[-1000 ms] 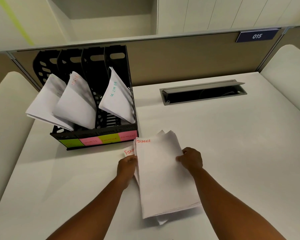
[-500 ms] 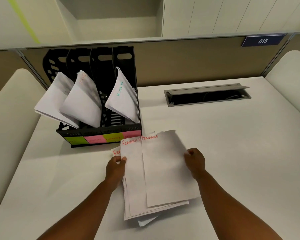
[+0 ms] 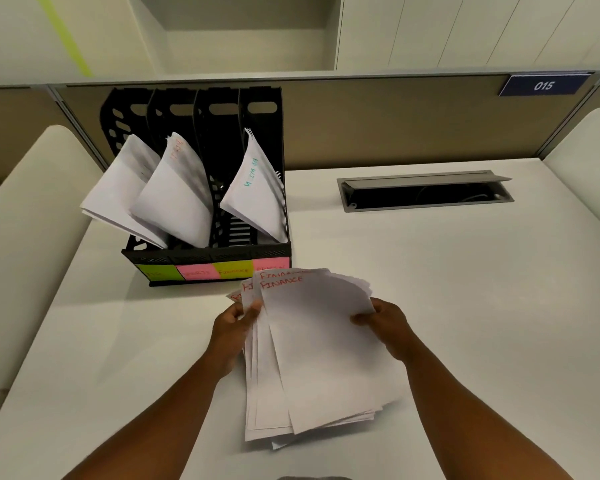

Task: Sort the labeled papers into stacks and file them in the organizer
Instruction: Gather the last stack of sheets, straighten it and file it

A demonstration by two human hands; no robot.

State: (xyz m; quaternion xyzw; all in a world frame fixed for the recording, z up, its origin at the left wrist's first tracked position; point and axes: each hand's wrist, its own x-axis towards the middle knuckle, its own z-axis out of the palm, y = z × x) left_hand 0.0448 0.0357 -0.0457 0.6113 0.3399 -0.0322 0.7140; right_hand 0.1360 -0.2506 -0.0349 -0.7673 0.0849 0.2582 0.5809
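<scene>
Labeled papers (image 3: pixel 323 348) — a loose, fanned stack of white sheets, the top ones marked "FINANCE" in red at the upper left corner — sit between my two hands near the middle of the white desk (image 3: pixel 465 289), just in front of the organizer's right end. My left hand (image 3: pixel 234 327) grips the stack's left edge, thumb on top and fingers curled under the sheets. My right hand (image 3: pixel 383 323) pinches the right edge, thumb over the top sheet and the other fingers behind. The far end of the stack is raised and overlaps the organizer's lower front edge in my view; I cannot tell whether its near end touches the desk. The black organizer (image 3: pixel 208 251) stands at the back left of the desk against the partition and has four upright slots. Bundles of paper lean forward out of the first, second and fourth slots from the left; the third slot holds no paper that I can see. Sticky notes (image 3: pixel 212 270) run along its front base — green, pink, yellow-green, pink — and the third one reads "FINANCE". A grey cable hatch (image 3: pixel 426 192) lies open in the desk to the right, well apart from the stack. A blue plate (image 3: pixel 544 85) reading "015" is mounted on the partition above it.
</scene>
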